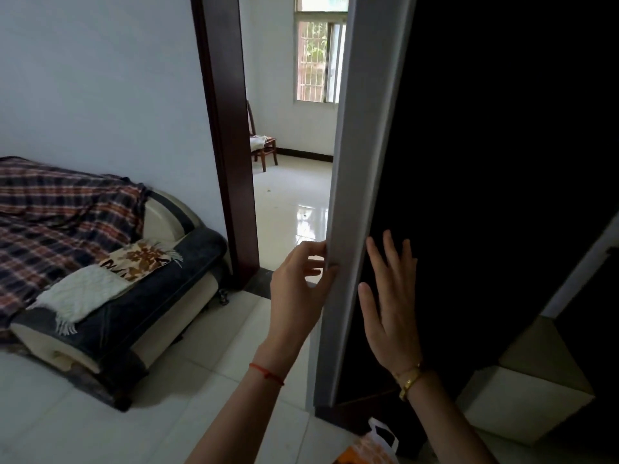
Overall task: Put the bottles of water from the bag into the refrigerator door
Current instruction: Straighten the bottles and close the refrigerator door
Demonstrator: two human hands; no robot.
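Fingers (310, 251) of left hand (298, 289) curled round refrigerator door (355, 195) edge; right hand (390, 303) splayed flat on its dark face. Bag (375, 443) below, cropped; sofa (110, 272) left.

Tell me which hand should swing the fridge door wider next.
Left, probably: the left hand curls its fingers around the door's grey edge, while the right hand lies flat and open on the dark face.
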